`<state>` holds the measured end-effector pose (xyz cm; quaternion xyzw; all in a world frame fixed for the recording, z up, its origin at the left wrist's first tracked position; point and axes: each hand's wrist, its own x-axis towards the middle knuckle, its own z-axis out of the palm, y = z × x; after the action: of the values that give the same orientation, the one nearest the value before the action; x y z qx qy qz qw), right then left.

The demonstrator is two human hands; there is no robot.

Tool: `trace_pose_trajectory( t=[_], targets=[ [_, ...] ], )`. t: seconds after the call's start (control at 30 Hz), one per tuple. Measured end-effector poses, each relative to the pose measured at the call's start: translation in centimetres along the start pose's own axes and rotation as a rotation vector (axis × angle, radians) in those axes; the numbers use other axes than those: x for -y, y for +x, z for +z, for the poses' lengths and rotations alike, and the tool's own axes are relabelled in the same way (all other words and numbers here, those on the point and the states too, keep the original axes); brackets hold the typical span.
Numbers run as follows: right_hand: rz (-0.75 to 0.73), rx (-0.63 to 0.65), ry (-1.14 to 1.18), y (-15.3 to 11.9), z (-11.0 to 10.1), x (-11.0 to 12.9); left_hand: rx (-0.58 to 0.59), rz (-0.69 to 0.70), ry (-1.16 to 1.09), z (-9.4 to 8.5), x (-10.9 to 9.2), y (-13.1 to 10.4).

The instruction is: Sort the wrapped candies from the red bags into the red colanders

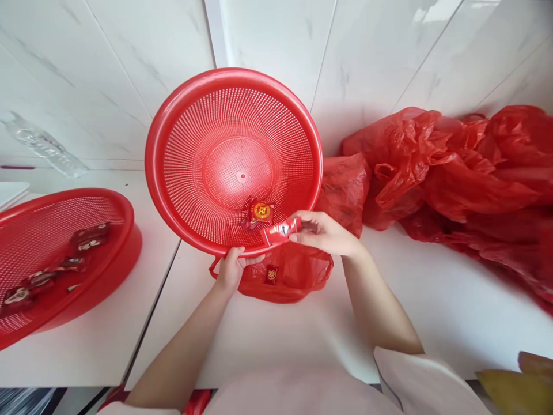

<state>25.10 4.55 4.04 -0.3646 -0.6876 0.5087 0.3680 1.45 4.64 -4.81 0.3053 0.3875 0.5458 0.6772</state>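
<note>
My left hand [233, 268] grips the near rim of a red plastic colander [233, 78], which is tipped so its inside faces me. In my right hand [322, 230] is a small red candy packet [281, 230], pinched over the colander's lower right rim. Another red wrapped candy [260, 212] with a yellow emblem rests low on the colander's inner wall. Just below the rim lies a red plastic bag [298, 271], with a small dark red packet [271, 275] on it or in it; which one I cannot tell.
At the left, a second red colander [108, 276] holds several dark red packets [88, 237]. Behind it a clear plastic bottle [45, 144] lies by the tiled wall [268, 34]. Filled red plastic bags [432, 155] crowd the right side of the white table [276, 340].
</note>
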Motion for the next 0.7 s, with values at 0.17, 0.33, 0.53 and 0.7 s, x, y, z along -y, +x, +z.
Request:
trace_pose_trajectory(
  t=[0.17,0.33,0.53,0.7],
  targets=[
    [0.053,0.254,-0.39,-1.1,-0.8,0.3,-0.04,0.039,-0.002,0.1,-0.3,0.2],
    [-0.069,-0.009,-0.59,0.2,1.5,-0.7,-0.035,-0.003,0.027,0.6,-0.5,-0.4],
    [-0.121,-0.027,-0.821,2.5,5.3,-4.0,0.026,-0.107,0.039,1.1,0.3,-1.7],
    [-0.07,-0.068,-0.977,2.9,5.9,-5.3,0.074,-0.123,0.082,0.8,1.0,-2.1]
  ],
)
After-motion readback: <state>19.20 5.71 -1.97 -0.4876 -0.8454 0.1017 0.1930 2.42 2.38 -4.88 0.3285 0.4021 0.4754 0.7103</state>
